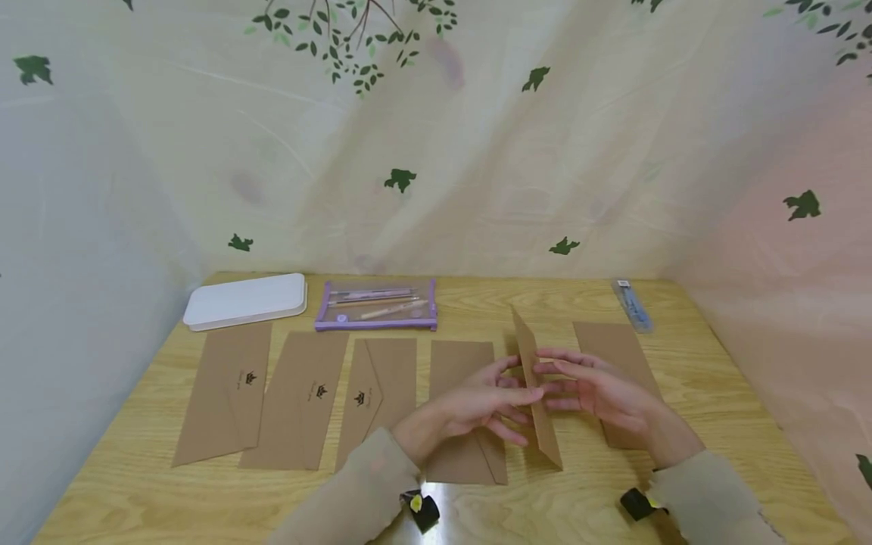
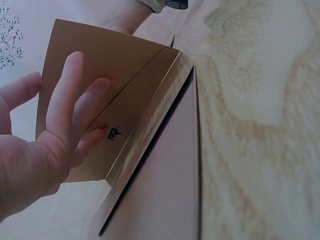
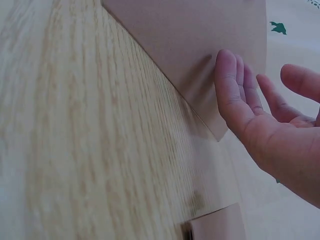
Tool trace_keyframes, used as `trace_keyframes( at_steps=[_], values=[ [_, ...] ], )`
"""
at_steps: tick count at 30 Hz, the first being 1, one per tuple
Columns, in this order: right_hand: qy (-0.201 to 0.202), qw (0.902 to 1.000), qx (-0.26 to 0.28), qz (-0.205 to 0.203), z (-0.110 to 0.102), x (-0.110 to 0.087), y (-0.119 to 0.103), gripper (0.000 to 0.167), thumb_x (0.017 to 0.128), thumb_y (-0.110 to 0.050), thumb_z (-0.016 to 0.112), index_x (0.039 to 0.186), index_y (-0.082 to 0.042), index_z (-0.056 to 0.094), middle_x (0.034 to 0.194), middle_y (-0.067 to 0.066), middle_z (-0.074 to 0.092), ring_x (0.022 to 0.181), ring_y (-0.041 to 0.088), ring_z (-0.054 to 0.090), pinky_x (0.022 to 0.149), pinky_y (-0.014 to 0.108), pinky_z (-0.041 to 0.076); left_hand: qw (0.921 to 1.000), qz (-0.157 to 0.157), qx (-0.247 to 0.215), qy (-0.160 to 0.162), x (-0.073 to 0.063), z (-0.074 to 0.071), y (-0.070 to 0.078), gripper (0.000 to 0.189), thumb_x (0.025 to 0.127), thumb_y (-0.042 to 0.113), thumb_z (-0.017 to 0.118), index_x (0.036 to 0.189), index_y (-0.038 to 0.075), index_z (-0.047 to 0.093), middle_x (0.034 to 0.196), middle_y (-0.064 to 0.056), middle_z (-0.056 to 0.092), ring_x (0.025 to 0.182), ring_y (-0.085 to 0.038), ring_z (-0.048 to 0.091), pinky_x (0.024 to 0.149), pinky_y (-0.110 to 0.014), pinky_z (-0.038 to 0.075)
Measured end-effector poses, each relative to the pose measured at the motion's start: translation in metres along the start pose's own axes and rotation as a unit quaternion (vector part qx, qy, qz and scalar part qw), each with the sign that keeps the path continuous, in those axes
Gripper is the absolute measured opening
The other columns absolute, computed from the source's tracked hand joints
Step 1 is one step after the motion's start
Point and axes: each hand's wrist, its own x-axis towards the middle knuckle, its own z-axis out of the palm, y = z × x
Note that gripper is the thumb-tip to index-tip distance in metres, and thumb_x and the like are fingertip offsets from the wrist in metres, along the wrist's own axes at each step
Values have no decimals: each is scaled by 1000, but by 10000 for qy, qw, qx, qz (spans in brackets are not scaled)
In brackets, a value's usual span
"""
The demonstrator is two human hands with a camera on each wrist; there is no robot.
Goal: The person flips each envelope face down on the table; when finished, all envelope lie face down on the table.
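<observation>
A brown paper envelope (image 1: 527, 348) stands on edge between my two hands. My left hand (image 1: 480, 397) is on its flap side, fingers spread and nearly straight, with the thumb at the top edge. A small black crown (image 2: 114, 133) is printed on this side. On the plain side, the straight fingertips of my right hand (image 1: 599, 390) touch the paper. The right thumb stands away from the paper in the right wrist view. Another envelope (image 1: 459, 363) lies flat under my left hand, and one more (image 1: 606, 337) lies behind my right hand.
Three envelopes with printed crowns lie in a row at the left: one (image 1: 228, 378), a second (image 1: 300, 409) and a third (image 1: 391, 371). Behind them are a white flat case (image 1: 245, 301) and a purple-edged clear pencil pouch (image 1: 375, 325). A blue item in clear packaging (image 1: 633, 306) lies back right.
</observation>
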Motion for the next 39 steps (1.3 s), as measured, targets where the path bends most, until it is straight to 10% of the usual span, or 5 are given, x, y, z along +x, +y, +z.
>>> trace_keyframes(
  at_steps=[12, 23, 39],
  values=[
    [200, 9998, -21, 72, -8, -1, 4, 52, 112, -16, 38, 159, -2, 22, 144, 7, 54, 120, 27, 60, 104, 45, 50, 9994, 57, -328, 132, 1, -4, -6, 61, 99, 5, 63, 152, 7, 33, 123, -20, 61, 106, -39, 67, 79, -51, 60],
    [336, 9994, -84, 99, -13, -1, 6, 59, 112, -18, 38, 161, 0, 10, 153, 14, 46, 126, 29, 57, 105, 45, 48, 9974, 1, -465, 548, 0, -10, -11, 81, 97, 2, 63, 160, 0, 13, 148, -30, 39, 120, -51, 56, 83, -52, 59],
    [367, 9991, -184, 105, -14, -2, 6, 62, 113, -18, 36, 162, -2, 2, 165, 26, 13, 138, 32, 47, 110, 45, 44, 9946, 175, 631, 811, -4, -14, -6, 71, 99, 11, 65, 157, -4, 26, 159, -23, 32, 122, -40, 58, 82, -46, 60]
  ],
)
